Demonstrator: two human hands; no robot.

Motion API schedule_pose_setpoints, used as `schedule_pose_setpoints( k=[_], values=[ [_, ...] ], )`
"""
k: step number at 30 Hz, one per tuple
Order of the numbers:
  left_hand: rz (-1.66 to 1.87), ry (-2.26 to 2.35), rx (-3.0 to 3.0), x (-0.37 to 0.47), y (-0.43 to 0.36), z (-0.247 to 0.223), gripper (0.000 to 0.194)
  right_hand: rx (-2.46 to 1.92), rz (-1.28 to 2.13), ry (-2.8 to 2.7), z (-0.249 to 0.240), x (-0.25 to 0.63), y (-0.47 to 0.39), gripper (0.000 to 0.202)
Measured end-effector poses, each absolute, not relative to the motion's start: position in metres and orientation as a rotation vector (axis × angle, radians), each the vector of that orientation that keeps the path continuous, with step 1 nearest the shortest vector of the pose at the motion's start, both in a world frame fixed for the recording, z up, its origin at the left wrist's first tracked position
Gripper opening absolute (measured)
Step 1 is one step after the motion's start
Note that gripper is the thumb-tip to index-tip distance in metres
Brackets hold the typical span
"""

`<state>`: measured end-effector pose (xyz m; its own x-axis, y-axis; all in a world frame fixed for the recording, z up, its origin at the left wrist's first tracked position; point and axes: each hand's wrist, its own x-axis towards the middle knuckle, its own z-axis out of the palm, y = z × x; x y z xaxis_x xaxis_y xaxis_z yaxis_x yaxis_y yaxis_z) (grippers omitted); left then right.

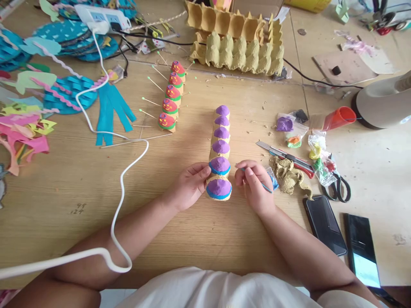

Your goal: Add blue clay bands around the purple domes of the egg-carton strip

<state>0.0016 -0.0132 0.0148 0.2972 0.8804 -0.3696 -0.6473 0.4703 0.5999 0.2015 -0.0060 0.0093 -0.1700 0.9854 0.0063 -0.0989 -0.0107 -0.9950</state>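
Note:
A strip of egg-carton cups (221, 147) with purple clay tops stands in the middle of the wooden table. Blue clay bands line the lower edge of its two nearest cups. My left hand (192, 185) grips the strip from the left, thumb by the second-nearest cup. Just right of the strip, my right hand (256, 184) is closed on a thin blue clay strand (267, 188), whose end sticks out past the palm. Further left and back stands a finished-looking row of red and green cups (171, 98) with smiling faces and green-tipped sticks.
An open cutter (289, 158), carton scraps (289, 177), clay bags (293, 132), black scissors (340, 188) and two phones (325, 222) lie to the right. Egg cartons (244, 53) stand behind. A white cable (121, 188) crosses the left side, near blue paper strips (111, 113).

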Motion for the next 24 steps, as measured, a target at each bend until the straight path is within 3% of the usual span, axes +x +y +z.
schedule_pose_setpoints(
  k=[5, 11, 18, 24],
  values=[
    [1.048, 0.712, 0.321, 0.001, -0.013, 0.017, 0.017, -0.789, 1.583, -1.201, 0.007, 0.204, -0.011, 0.013],
    [1.013, 0.736, 0.338, 0.002, -0.015, 0.017, 0.021, -0.869, 1.663, -1.250, 0.016, 0.199, -0.007, 0.016],
    [1.047, 0.752, 0.376, 0.003, -0.013, 0.019, 0.027, -1.042, 1.556, -1.199, 0.012, 0.198, -0.002, 0.021],
    [1.076, 0.888, 0.465, 0.002, -0.017, 0.010, 0.033, -0.978, 1.249, -1.360, 0.009, 0.201, 0.001, 0.015]
  ],
)
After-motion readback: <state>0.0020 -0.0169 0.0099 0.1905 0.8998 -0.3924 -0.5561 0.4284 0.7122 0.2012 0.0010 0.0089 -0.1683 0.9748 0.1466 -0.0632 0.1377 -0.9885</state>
